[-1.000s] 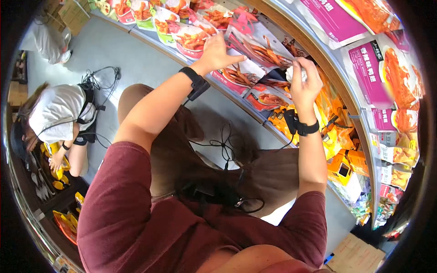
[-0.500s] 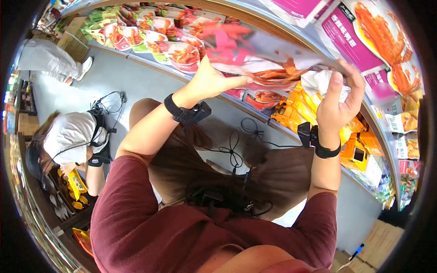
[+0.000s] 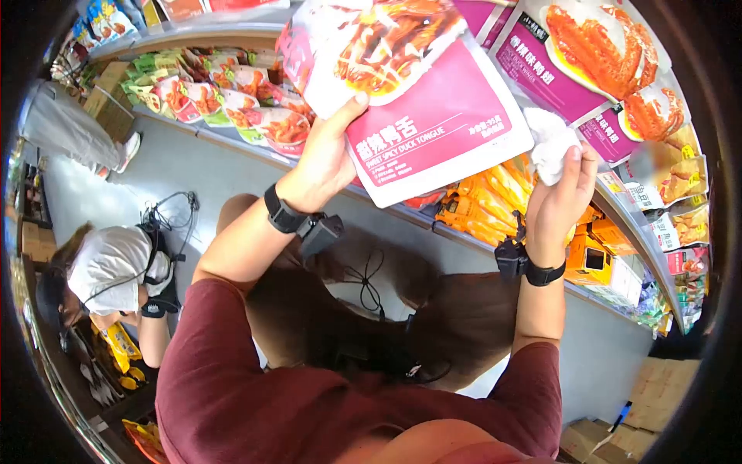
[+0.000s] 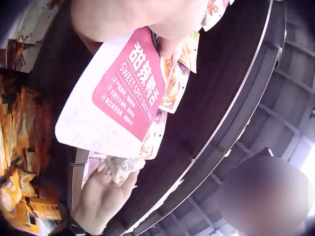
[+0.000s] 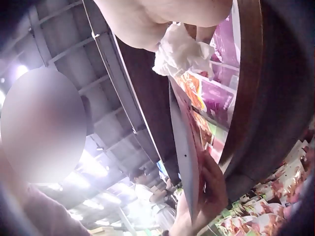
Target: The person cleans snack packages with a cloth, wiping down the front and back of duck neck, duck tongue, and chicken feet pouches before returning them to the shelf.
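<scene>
My left hand (image 3: 318,164) grips a pink and white pouch of sweet spicy duck tongue (image 3: 440,139) at its left side, thumb over the printed front. The pouch is tilted, raised in front of the shelves. A crumpled white tissue (image 3: 550,145) is pinched in my right hand (image 3: 558,203), right by the pouch's right edge. In the left wrist view the tissue (image 4: 120,168) sits just below the pouch's bottom end. The right wrist view catches the pouch (image 5: 183,142) nearly edge-on, with the left hand (image 5: 212,189) at its far end.
Purple duck wing pouches (image 3: 553,73) hang on the upper shelf at right. Red and green snack packs (image 3: 205,100) fill the lower shelf at left, orange packs (image 3: 487,205) at right. Another person (image 3: 120,259) crouches at left by a dark shelf. Cardboard boxes (image 3: 665,394) lie lower right.
The left hand has lifted the pouch off the lower shelf and turned its printed front into view. My right hand, with the tissue, has moved to the right and now meets the pouch's edge.
</scene>
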### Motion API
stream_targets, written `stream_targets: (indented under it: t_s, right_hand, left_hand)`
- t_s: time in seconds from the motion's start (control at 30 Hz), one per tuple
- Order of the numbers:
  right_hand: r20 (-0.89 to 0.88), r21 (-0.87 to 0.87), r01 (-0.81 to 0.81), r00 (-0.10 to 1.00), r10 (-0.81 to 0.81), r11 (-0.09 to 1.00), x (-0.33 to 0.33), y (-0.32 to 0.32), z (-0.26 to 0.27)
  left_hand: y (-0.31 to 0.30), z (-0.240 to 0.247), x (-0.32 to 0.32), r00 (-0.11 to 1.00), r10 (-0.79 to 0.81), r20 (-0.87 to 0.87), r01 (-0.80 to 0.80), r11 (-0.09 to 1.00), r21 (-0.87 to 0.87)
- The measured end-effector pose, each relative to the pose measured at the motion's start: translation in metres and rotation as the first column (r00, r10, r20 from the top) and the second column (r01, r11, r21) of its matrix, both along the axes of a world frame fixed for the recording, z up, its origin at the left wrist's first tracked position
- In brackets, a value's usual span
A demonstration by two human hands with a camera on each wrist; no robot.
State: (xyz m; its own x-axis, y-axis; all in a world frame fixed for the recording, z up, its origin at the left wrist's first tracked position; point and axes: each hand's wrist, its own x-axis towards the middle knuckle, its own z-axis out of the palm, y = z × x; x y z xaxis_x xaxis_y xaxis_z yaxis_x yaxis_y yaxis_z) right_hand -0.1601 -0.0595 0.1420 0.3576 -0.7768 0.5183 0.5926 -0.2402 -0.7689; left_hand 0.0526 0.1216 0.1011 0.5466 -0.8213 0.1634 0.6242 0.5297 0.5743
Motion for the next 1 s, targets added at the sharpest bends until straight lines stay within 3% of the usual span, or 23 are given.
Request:
stream_targets:
  t_s: [0.07, 0.13, 0.2, 0.27, 0.33, 0.4, 0.6, 0.67, 0.73, 0.83, 1.0]
  right_hand:
    - [-0.051, -0.090, 0.082, 0.995, -0.087, 0.993, 0.006, 0.009, -0.003]
    - [-0.097, -0.305, 0.076, 0.989, -0.110, 0.949, 0.011, 0.016, -0.005]
    - [-0.090, -0.406, 0.022, 0.994, -0.064, 0.913, 0.019, 0.025, -0.001]
    - [-0.102, -0.434, -0.035, 0.995, -0.010, 0.900, 0.026, 0.037, 0.001]
    - [-0.123, -0.529, 0.026, 0.987, -0.107, 0.848, 0.033, 0.046, 0.001]
    - [-0.139, -0.606, 0.047, 0.977, -0.164, 0.794, 0.037, 0.049, 0.004]
    - [-0.112, -0.677, 0.073, 0.973, -0.200, 0.732, 0.040, 0.053, 0.022]
    - [-0.029, -0.518, 0.065, 0.995, -0.093, 0.853, 0.040, 0.055, 0.029]
    - [-0.049, -0.538, 0.042, 0.996, -0.081, 0.842, 0.039, 0.061, 0.031]
    - [-0.072, -0.727, 0.063, 0.983, -0.167, 0.684, 0.045, 0.071, 0.035]
    - [-0.136, -0.687, 0.044, 0.973, -0.188, 0.725, 0.050, 0.071, 0.031]
  left_hand:
    - [0.000, 0.004, -0.002, 0.984, -0.069, -0.163, 0.068, 0.998, -0.008]
    - [0.002, 0.006, -0.004, 0.990, -0.073, -0.121, 0.075, 0.997, 0.012]
    - [0.003, 0.008, -0.003, 0.963, -0.140, -0.229, 0.138, 0.990, -0.027]
    - [0.007, 0.008, -0.005, 0.972, -0.124, -0.197, 0.132, 0.991, 0.027]
    - [0.008, 0.009, -0.008, 0.940, -0.219, -0.260, 0.225, 0.974, -0.009]
    - [0.009, 0.015, -0.017, 0.945, -0.200, -0.259, 0.211, 0.977, 0.013]
    - [0.015, 0.021, -0.016, 0.957, -0.170, -0.236, 0.176, 0.984, 0.003]
    - [0.015, 0.025, -0.011, 0.977, -0.091, -0.192, 0.098, 0.995, 0.024]
    - [0.017, 0.028, -0.011, 0.971, -0.098, -0.217, 0.102, 0.995, 0.009]
    - [0.018, 0.031, -0.013, 0.959, -0.125, -0.255, 0.122, 0.992, -0.027]
    - [0.021, 0.030, -0.012, 0.959, -0.108, -0.263, 0.102, 0.994, -0.036]
